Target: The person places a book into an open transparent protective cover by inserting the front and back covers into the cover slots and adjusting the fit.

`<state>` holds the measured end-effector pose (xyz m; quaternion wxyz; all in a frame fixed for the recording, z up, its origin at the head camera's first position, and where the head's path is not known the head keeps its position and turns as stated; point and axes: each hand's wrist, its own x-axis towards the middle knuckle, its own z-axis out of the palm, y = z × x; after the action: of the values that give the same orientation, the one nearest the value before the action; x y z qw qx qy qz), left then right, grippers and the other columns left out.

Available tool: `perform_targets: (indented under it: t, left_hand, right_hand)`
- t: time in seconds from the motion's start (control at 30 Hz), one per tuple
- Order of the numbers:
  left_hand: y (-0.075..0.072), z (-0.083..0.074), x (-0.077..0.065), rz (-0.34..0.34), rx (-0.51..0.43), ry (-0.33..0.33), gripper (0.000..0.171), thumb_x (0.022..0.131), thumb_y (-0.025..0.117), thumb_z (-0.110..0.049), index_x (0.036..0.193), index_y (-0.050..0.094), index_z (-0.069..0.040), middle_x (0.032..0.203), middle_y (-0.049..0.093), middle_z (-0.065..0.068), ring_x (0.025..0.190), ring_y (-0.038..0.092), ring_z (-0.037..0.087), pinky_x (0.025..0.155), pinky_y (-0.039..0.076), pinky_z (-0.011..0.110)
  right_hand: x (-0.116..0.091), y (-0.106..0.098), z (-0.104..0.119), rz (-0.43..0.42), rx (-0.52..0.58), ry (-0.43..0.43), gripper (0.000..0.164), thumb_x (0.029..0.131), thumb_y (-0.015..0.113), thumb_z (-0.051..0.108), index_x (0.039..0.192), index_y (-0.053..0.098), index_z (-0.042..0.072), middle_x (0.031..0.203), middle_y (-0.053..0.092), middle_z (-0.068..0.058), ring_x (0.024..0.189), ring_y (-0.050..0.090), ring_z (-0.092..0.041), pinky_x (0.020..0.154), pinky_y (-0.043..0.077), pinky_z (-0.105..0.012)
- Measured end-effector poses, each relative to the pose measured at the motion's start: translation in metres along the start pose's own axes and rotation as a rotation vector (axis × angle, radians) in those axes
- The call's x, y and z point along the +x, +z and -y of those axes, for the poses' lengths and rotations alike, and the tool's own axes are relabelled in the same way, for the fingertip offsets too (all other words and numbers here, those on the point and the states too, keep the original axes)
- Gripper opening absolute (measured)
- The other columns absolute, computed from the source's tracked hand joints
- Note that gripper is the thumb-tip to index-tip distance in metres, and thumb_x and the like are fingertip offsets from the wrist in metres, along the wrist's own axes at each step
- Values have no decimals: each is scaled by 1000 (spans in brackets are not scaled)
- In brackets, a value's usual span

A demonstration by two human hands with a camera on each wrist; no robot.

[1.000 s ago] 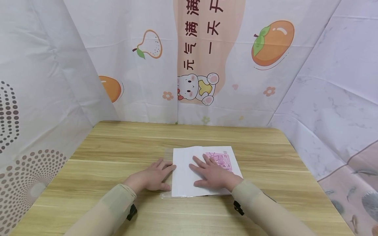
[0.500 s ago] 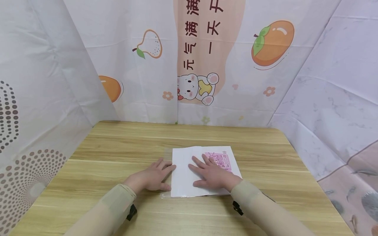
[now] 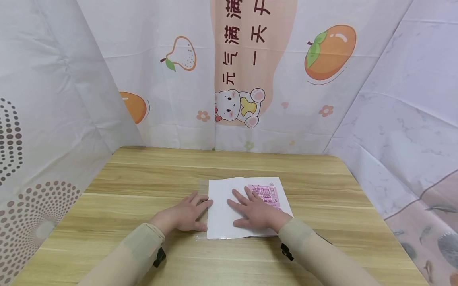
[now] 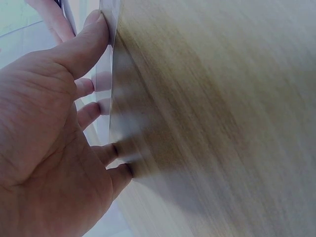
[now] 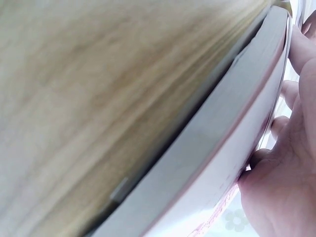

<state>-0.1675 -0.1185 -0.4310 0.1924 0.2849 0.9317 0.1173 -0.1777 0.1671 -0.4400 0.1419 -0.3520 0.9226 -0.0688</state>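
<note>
A thick book (image 5: 202, 143) lies on the table with a white sheet or cover (image 3: 220, 208) on top, printed in pink (image 3: 265, 195) at the right. Clear plastic film (image 3: 203, 186) sticks out past its left edge. My left hand (image 3: 191, 212) rests on that film with spread fingers, fingertips right at the white edge; the left wrist view shows its fingertips (image 4: 126, 170) down at the table. My right hand (image 3: 255, 212) lies flat over the middle of the white surface, fingers spread, partly covering the pink print. In the right wrist view the page block shows beneath the right palm (image 5: 281, 187).
The wood-grain table (image 3: 143, 171) reaches around the book on all sides. A printed curtain (image 3: 171, 99) hangs behind the table's far edge, with more cloth at the left (image 3: 64, 119) and right (image 3: 393, 131). Black wrist cameras (image 3: 160, 257) sit under both sleeves.
The right hand has slid very slightly to the left, and the white sheet's left edge has shifted a little left with it. The left hand has stayed in place.
</note>
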Motion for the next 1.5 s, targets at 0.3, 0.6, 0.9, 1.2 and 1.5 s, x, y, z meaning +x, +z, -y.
perform_targets:
  t: [0.3,0.6,0.9,1.2,1.5]
  left_hand:
    - [0,0,0,1,-2,1,79,96,70,-44,160,34,-14,163,28,9,152,15,50,120,22,63]
    - [1,2,1,-6,-9,28,79,96,70,-42,159,33,-10,163,27,13,151,14,53,120,21,65]
    - [2,4,2,-5,-2,31,80,96,70,-43,160,32,-10,163,26,14,152,13,53,120,21,65]
    - [0,2,-1,-6,-4,36,80,96,69,-45,159,33,-11,162,26,13,152,15,51,119,23,64]
    - [-1,3,-1,-13,-8,57,81,96,69,-44,159,33,-9,162,25,14,151,15,52,120,23,65]
  right_hand:
    - [1,0,0,8,0,0,71,103,50,56,163,28,26,172,9,-7,155,1,-48,124,9,-60]
    - [3,0,-1,11,-13,2,71,103,49,57,163,27,27,172,8,-7,154,2,-49,124,9,-61]
    - [2,0,0,11,-15,-2,71,103,48,58,163,27,26,172,8,-7,154,2,-49,124,9,-61]
    - [2,-1,3,12,-14,1,71,104,48,57,164,27,26,172,7,-7,154,1,-50,124,8,-60]
    - [2,-1,4,20,-4,10,71,103,49,57,164,26,27,173,6,-6,155,0,-48,125,8,-59]
